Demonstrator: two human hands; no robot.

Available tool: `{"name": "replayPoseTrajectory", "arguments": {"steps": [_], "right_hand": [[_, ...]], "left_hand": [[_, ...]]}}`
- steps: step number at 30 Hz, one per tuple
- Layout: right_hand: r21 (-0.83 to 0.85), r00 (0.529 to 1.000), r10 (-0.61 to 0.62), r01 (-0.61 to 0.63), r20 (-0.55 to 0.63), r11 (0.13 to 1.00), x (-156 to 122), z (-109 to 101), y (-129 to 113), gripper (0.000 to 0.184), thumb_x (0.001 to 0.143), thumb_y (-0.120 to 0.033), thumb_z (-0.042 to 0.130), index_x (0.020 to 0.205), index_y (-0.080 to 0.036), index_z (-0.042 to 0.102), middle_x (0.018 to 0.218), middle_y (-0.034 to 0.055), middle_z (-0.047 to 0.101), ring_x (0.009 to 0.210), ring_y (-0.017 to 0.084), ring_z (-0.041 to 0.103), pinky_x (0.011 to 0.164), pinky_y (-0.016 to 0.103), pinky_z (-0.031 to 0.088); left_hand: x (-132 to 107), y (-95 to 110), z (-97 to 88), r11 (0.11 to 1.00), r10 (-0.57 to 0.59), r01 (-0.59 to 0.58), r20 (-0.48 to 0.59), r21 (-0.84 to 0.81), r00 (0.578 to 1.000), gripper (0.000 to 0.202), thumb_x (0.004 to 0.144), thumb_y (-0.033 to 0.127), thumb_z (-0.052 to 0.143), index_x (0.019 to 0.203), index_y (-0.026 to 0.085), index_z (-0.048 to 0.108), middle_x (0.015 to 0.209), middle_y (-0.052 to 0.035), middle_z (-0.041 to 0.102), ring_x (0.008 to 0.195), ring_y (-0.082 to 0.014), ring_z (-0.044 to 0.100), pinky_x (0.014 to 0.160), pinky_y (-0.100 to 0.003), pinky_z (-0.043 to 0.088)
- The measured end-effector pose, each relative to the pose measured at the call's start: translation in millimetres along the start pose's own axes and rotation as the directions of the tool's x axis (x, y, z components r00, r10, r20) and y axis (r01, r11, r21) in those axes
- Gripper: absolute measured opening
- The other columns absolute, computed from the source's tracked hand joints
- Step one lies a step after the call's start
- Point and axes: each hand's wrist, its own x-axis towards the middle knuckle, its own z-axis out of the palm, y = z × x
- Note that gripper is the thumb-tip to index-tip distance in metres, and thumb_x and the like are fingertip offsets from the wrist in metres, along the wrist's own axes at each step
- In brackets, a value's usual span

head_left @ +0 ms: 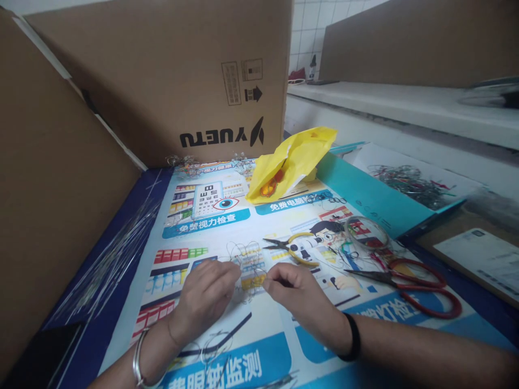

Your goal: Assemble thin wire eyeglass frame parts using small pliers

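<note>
My left hand (206, 297) rests on the printed poster mat (227, 351), fingers curled and pinched on a thin wire piece (247, 265). My right hand (295, 294) faces it, thumb and fingers pinched on the same tangle of fine wire loops at the mat's middle. A silver bangle is on my left wrist and a black band on my right. Yellow-handled pliers (292, 246) lie just beyond my right hand.
Red-handled scissors (409, 286) lie at the right. A crumpled yellow bag (290, 159) sits behind, next to a teal sheet (365, 189) and a pile of wire (409, 181). Cardboard boxes (170, 75) wall the left and back. More wire loops (211, 351) lie near my wrists.
</note>
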Motion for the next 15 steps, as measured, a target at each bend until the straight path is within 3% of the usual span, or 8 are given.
{"name": "replayPoseTrajectory", "arguments": {"steps": [5,15], "right_hand": [[0.0,1.0,0.0,0.0,-0.002,1.0,-0.1,0.0,-0.7,0.012,0.068,-0.024,0.054,0.058,-0.017,0.052,0.054,-0.004,0.042,0.053,0.009,0.037,0.049,0.021,0.03],[-0.002,1.0,0.009,-0.009,-0.008,1.0,1.3,-1.2,-1.2,0.01,0.067,-0.023,0.051,0.059,-0.017,0.05,0.055,-0.0038,0.042,0.053,0.009,0.037,0.049,0.022,0.029]], "left_hand": [[7.3,1.5,-6.5,0.997,0.075,-0.075,0.034,0.014,0.997,0.021,0.081,0.005,0.052,0.095,0.019,0.06,0.085,-0.0064,0.067,0.073,-0.0161,0.06,0.062,-0.03,0.045],[-0.1,-4.9,-4.6,0.995,0.08,-0.075,0.085,-0.059,0.993,0.024,0.079,0.004,0.056,0.099,0.017,0.059,0.092,-0.0077,0.066,0.079,-0.0168,0.057,0.068,-0.032,0.044]]}}
